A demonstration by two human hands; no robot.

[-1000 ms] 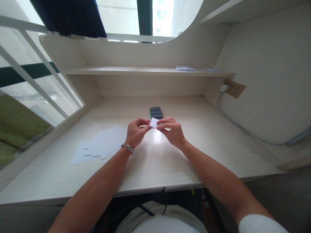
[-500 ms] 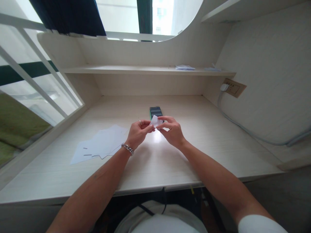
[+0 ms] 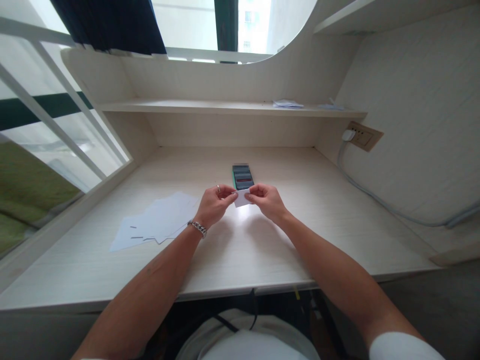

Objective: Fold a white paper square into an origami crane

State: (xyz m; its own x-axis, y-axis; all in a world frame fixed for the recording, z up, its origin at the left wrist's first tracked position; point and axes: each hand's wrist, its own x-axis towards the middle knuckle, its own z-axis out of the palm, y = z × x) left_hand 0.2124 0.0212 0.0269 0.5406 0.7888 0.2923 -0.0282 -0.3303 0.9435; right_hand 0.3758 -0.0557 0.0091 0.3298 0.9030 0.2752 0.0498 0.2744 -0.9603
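A small white piece of paper (image 3: 242,199) is held between my two hands above the middle of the desk. My left hand (image 3: 217,202), with a ring and a chain bracelet on that arm, pinches its left edge. At the upper right corner, the thumb and fingers of my right hand (image 3: 267,200) are closed on the same piece. Just beyond the fingertips lies a phone (image 3: 243,176) with a dark screen and a green edge, its near end close to the paper.
Several white paper sheets (image 3: 161,217) lie overlapping on the desk (image 3: 330,230) to the left. Folded papers (image 3: 287,104) rest on the shelf (image 3: 210,108). A white plug sits in the wall socket (image 3: 363,136), and its grey cable (image 3: 378,201) runs along the right wall.
My right hand has shifted its grip, its fingers now drawn together at the paper's upper right corner. The paper has tipped down and lies lower, so more of the phone shows.
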